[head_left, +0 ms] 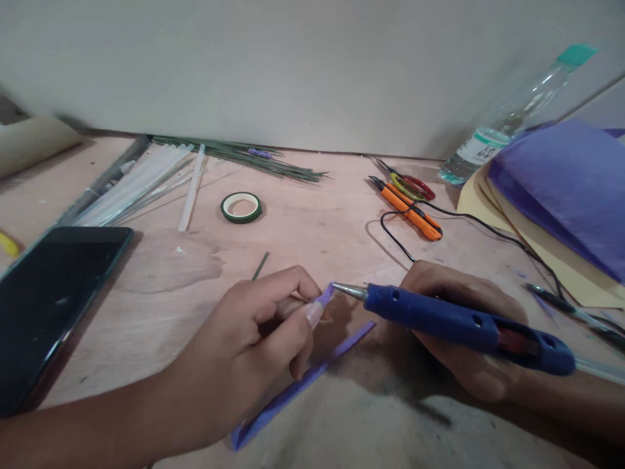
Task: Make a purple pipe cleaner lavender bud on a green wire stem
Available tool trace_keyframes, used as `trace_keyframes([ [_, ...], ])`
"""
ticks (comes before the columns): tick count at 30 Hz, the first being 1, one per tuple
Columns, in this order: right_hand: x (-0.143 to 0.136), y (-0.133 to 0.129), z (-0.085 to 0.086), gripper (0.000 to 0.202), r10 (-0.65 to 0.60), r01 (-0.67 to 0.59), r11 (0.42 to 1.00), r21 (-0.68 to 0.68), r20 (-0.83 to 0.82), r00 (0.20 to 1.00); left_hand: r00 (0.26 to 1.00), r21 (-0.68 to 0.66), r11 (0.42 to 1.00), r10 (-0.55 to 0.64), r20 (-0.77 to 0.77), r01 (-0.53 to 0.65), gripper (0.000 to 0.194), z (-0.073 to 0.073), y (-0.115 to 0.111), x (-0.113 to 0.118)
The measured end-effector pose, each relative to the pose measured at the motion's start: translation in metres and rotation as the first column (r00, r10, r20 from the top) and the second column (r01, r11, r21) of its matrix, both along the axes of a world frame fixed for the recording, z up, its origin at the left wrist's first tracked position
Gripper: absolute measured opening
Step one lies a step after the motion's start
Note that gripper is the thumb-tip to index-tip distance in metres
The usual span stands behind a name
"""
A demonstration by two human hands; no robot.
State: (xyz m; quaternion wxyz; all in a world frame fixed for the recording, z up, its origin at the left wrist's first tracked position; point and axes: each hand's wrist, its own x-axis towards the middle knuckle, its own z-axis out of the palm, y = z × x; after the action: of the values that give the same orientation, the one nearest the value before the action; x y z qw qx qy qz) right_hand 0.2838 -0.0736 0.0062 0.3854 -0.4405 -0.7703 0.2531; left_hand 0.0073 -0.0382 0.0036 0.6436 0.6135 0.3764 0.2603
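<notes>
The purple strip (327, 296) pokes out, pinched between the left hand's fingers (295, 331).

Room to pass on desk (312, 225) btwn tape roll (240, 219) & orange cutter (420, 223), but glue gun (430, 318) bars near R, phone (58, 299) w/ glue sticks (146, 176) behind blocks L, & black cord (508, 235), bottle (481, 146) & purple sheets (561, 189) crowd far R.

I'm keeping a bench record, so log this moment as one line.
left hand: pinching purple piece | right hand: holding blue glue gun | nozzle: at piece's tip | nearby: green tape roll, orange cutter
</notes>
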Motion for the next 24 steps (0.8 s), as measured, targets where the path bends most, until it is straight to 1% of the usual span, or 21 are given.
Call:
trace_keyframes([
  [2,0.0007,0.0005,-0.0006,0.01,0.008,-0.008,1.0,-0.008,0.012,1.0,1.0,0.002,1.0,-0.001,0.005,0.001,0.026,-0.0003,-0.0001,-0.0003],
  [7,-0.0009,-0.0008,-0.001,0.012,-0.032,0.032,0.999,-0.016,0.002,0.999,1.0,0.0,1.0,-0.004,0.005,0.004,0.025,-0.0014,-0.0001,0.0003],
  [12,-0.0038,-0.0025,0.0018,0.012,-0.024,0.024,0.999,-0.028,0.022,0.999,1.0,0.021,1.0,0.0,0.006,0.0,0.024,-0.0023,0.0001,0.0007],
  [15,-0.0039,-0.0028,0.0014,0.013,-0.034,0.035,0.999,-0.009,0.026,0.999,1.0,0.027,1.0,-0.003,0.008,0.003,0.025,-0.001,-0.0002,-0.0002],
  [17,-0.0036,-0.0027,0.0005,0.011,-0.022,0.022,1.0,0.015,0.009,1.0,1.0,0.017,1.0,-0.004,0.006,0.004,0.026,0.0004,-0.0004,-0.0006],
  [20,-0.0039,-0.0024,0.0003,0.008,-0.019,0.019,1.0,-0.005,0.008,1.0,1.0,0.0,1.0,-0.008,-0.008,0.008,0.026,0.0021,-0.0002,-0.0001],
  [24,-0.0046,-0.0013,0.0025,0.01,-0.028,0.029,0.999,-0.022,0.014,0.999,1.0,0.001,1.0,-0.007,-0.023,0.007,0.027,0.0029,0.0008,0.0013],
])
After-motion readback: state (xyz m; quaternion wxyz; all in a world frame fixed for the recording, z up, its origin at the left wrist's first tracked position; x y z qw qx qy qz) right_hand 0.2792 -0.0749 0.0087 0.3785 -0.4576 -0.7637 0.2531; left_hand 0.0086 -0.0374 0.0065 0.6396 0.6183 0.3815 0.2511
